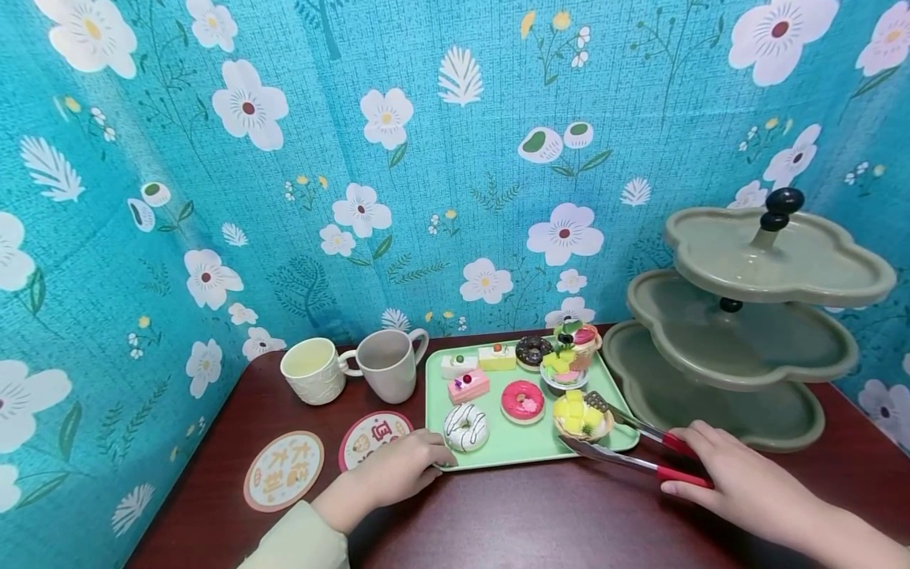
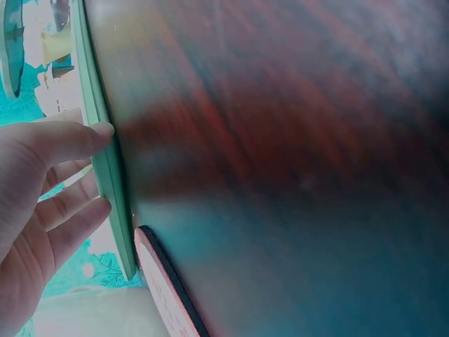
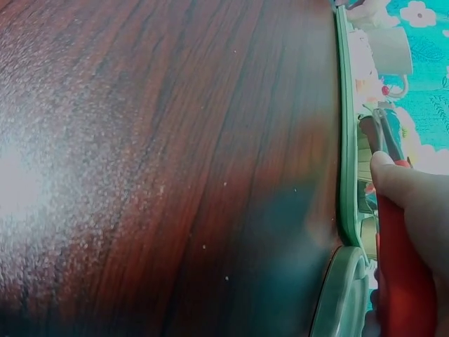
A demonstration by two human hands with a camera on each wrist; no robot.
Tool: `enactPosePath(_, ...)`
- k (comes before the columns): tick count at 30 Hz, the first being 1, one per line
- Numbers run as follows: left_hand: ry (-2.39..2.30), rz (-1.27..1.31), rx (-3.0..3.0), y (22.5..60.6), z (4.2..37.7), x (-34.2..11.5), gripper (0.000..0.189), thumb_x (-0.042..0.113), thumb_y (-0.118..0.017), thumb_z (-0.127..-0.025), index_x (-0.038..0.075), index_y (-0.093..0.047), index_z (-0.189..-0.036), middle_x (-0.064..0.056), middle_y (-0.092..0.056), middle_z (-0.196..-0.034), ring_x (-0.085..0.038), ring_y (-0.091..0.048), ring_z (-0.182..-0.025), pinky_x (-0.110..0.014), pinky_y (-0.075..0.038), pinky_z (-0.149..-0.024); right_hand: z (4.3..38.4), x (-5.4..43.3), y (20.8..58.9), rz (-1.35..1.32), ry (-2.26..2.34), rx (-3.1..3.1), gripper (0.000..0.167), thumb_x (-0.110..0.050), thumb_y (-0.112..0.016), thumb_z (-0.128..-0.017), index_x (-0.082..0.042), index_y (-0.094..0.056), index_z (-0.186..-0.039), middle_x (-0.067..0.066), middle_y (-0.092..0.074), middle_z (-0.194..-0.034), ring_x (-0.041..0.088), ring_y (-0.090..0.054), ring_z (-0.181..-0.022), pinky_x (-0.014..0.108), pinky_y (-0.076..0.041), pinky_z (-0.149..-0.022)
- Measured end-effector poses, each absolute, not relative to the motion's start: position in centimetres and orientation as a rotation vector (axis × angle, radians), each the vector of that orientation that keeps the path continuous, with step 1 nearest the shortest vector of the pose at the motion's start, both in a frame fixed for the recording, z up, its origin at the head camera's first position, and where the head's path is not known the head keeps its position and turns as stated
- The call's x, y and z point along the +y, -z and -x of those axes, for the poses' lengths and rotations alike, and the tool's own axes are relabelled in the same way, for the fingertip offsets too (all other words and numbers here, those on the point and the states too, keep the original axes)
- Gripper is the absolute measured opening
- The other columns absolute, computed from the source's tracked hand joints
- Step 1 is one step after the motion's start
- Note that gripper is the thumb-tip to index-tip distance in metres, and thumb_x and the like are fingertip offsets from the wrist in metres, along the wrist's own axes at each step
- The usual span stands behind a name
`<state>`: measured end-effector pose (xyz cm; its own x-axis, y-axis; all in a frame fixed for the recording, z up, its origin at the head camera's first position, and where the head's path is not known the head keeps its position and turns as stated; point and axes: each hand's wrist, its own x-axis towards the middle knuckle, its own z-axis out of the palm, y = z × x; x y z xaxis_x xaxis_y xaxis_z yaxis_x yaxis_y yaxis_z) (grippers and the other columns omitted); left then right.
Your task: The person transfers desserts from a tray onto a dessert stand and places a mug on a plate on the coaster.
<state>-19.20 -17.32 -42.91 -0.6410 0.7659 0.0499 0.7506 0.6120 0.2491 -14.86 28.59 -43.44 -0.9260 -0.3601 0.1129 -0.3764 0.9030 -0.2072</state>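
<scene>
My left hand (image 1: 400,468) holds the front left corner of a light green tray (image 1: 498,458), its fingertips at the rim in the left wrist view. My right hand (image 1: 746,482) grips metal tongs with red handles (image 1: 682,476), thumb on one handle and fingers on the other. The tongs' jaws stand apart around a fruit tart (image 1: 583,416) with yellow cubes and a chocolate piece at the tray's front right. Beside it on the tray lie a pink doughnut (image 1: 522,402) and a white striped doughnut (image 1: 465,427). In the right wrist view the tongs' tips overlap the tray's contents.
Small cake slices (image 1: 468,386), a chocolate doughnut (image 1: 532,352) and dessert cups (image 1: 565,370) fill the tray's back. A three-tier green stand (image 1: 739,336) rises at right. Two mugs (image 1: 389,367) and two round coasters (image 1: 284,471) stand left. A floral curtain (image 1: 426,158) hangs behind.
</scene>
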Motion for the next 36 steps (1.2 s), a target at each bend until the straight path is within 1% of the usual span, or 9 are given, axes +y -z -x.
enactPosePath(3, -0.387, -1.289, 2.765, 42.92, 19.26, -17.3, 0.021, -0.001, -0.076, -0.089, 0.013, -0.077, -0.104, 0.006, -0.069, -0.099, -0.006, -0.062, -0.098, -0.022, -0.052, -0.087, 14.83, 28.56, 43.36, -0.573, -0.337, -2.983, 0.074, -0.066, -0.077, -0.079, -0.006, -0.067, -0.12, -0.002, -0.059, -0.102, 0.013, -0.058, -0.088, 0.039, -0.055, -0.07)
enactPosePath(5, -0.391, -1.288, 2.764, 42.92, 19.28, -17.28, 0.021, -0.001, -0.076, -0.089, 0.013, -0.077, -0.104, 0.006, -0.069, -0.099, -0.006, -0.062, -0.099, -0.022, -0.052, -0.087, 14.76, 28.52, 43.35, -0.568, -0.323, -2.969, 0.072, -0.065, -0.078, -0.079, -0.006, -0.067, -0.119, -0.003, -0.058, -0.099, 0.011, -0.056, -0.084, 0.035, -0.053, -0.066)
enactPosePath(8, -0.395, -1.294, 2.762, 43.0, 19.29, -17.29, 0.021, -0.001, -0.076, -0.089, 0.013, -0.077, -0.104, 0.006, -0.068, -0.099, -0.006, -0.062, -0.098, -0.022, -0.052, -0.087, 14.54, 28.44, 43.37, -0.561, -0.306, -2.947, 0.068, -0.063, -0.079, -0.079, -0.007, -0.069, -0.117, -0.006, -0.051, -0.092, 0.007, -0.049, -0.076, 0.028, -0.045, -0.061)
enactPosePath(10, -0.396, -1.297, 2.761, 43.07, 19.3, -17.29, 0.021, -0.002, -0.076, -0.089, 0.013, -0.077, -0.104, 0.006, -0.068, -0.099, -0.006, -0.062, -0.098, -0.022, -0.051, -0.087, 14.44, 28.45, 43.41, -0.558, -0.3, -2.937, 0.066, -0.061, -0.08, -0.079, -0.008, -0.069, -0.117, -0.006, -0.046, -0.089, 0.005, -0.043, -0.072, 0.026, -0.039, -0.058)
enactPosePath(12, -0.396, -1.292, 2.761, 43.16, 19.31, -17.3, 0.021, -0.002, -0.076, -0.089, 0.013, -0.077, -0.104, 0.006, -0.068, -0.099, -0.006, -0.062, -0.098, -0.022, -0.051, -0.087, 14.31, 28.44, 43.45, -0.554, -0.302, -2.929, 0.065, -0.059, -0.081, -0.08, -0.008, -0.07, -0.118, -0.007, -0.043, -0.087, 0.004, -0.04, -0.069, 0.025, -0.036, -0.057)
enactPosePath(19, -0.396, -1.282, 2.755, 43.16, 19.2, -17.17, 0.021, -0.001, -0.076, -0.089, 0.014, -0.077, -0.104, 0.007, -0.068, -0.099, -0.006, -0.061, -0.098, -0.023, -0.051, -0.087, 14.12, 28.52, 43.56, -0.541, -0.29, -2.914, 0.066, -0.057, -0.082, -0.08, -0.007, -0.07, -0.121, -0.006, -0.042, -0.088, 0.003, -0.038, -0.068, 0.025, -0.034, -0.055)
enactPosePath(24, -0.391, -1.272, 2.751, 43.11, 19.32, -17.15, 0.021, 0.0, -0.076, -0.09, 0.014, -0.078, -0.104, 0.007, -0.068, -0.1, -0.006, -0.061, -0.099, -0.023, -0.052, -0.087, 14.09, 28.65, 43.7, -0.545, -0.28, -2.897, 0.065, -0.057, -0.081, -0.081, -0.007, -0.07, -0.121, -0.006, -0.042, -0.088, 0.003, -0.039, -0.069, 0.025, -0.035, -0.055)
enactPosePath(31, -0.387, -1.277, 2.744, 42.91, 19.39, -17.1, 0.021, -0.002, -0.075, -0.089, 0.013, -0.078, -0.104, 0.005, -0.069, -0.102, -0.008, -0.063, -0.101, -0.023, -0.052, -0.088, 14.1, 29.06, 43.88, -0.562, -0.291, -2.844, 0.06, -0.048, -0.085, -0.08, -0.004, -0.072, -0.119, -0.007, -0.04, -0.086, 0.001, -0.038, -0.068, 0.024, -0.037, -0.058)
enactPosePath(36, -0.378, -1.272, 2.742, 42.89, 19.49, -17.12, 0.021, -0.002, -0.074, -0.09, 0.013, -0.078, -0.104, 0.005, -0.069, -0.102, -0.008, -0.064, -0.102, -0.024, -0.052, -0.089, 14.16, 29.38, 43.43, -0.543, -0.282, -2.867, 0.061, -0.049, -0.085, -0.08, -0.005, -0.071, -0.12, -0.007, -0.039, -0.085, 0.002, -0.038, -0.068, 0.023, -0.036, -0.057)
